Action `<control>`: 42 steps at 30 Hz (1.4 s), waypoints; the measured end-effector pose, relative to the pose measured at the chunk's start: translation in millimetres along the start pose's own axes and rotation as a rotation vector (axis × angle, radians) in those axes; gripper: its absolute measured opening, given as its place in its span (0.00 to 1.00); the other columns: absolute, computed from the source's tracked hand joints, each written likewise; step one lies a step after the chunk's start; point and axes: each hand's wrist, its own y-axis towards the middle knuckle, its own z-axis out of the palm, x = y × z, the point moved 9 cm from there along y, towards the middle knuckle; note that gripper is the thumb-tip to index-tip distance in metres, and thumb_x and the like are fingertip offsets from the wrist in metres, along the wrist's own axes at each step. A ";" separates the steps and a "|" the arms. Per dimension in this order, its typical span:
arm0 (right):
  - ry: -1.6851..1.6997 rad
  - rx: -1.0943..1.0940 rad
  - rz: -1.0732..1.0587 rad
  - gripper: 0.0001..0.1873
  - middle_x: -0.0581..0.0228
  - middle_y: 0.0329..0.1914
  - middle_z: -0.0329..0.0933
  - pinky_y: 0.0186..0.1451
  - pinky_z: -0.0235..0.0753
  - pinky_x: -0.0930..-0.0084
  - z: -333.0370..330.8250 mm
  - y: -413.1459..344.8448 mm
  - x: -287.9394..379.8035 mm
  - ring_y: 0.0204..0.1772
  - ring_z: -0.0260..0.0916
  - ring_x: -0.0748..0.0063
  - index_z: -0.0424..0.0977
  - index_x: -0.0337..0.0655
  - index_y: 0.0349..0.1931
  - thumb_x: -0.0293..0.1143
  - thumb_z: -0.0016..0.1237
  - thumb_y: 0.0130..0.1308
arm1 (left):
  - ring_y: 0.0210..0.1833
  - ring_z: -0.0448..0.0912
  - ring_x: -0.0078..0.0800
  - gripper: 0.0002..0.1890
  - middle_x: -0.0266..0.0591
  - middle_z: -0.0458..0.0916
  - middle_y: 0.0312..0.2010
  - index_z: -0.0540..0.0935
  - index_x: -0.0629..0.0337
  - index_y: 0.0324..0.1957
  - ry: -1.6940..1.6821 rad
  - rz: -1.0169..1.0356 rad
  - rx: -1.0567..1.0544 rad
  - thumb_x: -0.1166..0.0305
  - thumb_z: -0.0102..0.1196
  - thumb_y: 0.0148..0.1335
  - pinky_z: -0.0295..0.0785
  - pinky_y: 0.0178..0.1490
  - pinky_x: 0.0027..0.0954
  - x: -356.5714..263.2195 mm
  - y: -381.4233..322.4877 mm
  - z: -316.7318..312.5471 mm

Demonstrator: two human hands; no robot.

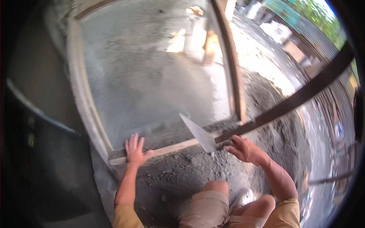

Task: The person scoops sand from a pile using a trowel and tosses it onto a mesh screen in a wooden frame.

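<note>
A large wooden-framed mesh screen (pixel 159 85) fills the middle of the view, with grey sand seen on and through it. My left hand (pixel 136 152) lies with spread fingers on the near rail of the wooden frame, close to its left corner. My right hand (pixel 242 149) grips the handle of a masonry trowel (pixel 201 135), whose pointed metal blade tilts up and left over the near rail. Dark sand lies along the inner side of that rail. A dark wooden post (pixel 299 97) runs from near the trowel to the upper right.
Loose sand and gravel (pixel 182 171) cover the ground between my legs and the frame. A sand heap (pixel 273 128) rises at the right. Corrugated metal sheets (pixel 316 31) stand farther off at the upper right. A curved pale edge (pixel 42 109) crosses the dark area at left.
</note>
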 end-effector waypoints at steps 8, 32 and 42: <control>-0.112 -0.287 0.908 0.20 0.43 0.33 0.82 0.42 0.77 0.46 83.7 -391.5 -275.3 0.42 0.80 0.38 0.70 0.37 0.41 0.47 0.55 0.70 | 0.81 0.52 0.62 0.32 0.64 0.53 0.79 0.65 0.61 0.76 0.103 -0.055 -0.157 0.54 0.49 0.77 0.51 0.79 0.57 25.3 22.4 1.0; -0.289 -0.436 1.159 0.20 0.49 0.43 0.82 0.51 0.78 0.52 86.6 -422.8 -409.4 0.50 0.81 0.44 0.71 0.39 0.45 0.47 0.57 0.67 | 0.81 0.52 0.59 0.33 0.67 0.50 0.79 0.62 0.66 0.76 0.008 -0.240 0.172 0.51 0.36 0.81 0.50 0.81 0.49 -20.0 44.7 51.8; -0.397 -0.055 0.385 0.17 0.58 0.34 0.80 0.40 0.79 0.57 25.0 -209.3 -125.5 0.40 0.82 0.51 0.76 0.42 0.41 0.43 0.65 0.61 | 0.79 0.58 0.56 0.36 0.58 0.60 0.77 0.73 0.62 0.67 -0.109 -0.012 -0.239 0.52 0.63 0.62 0.53 0.78 0.60 -22.8 22.3 -12.4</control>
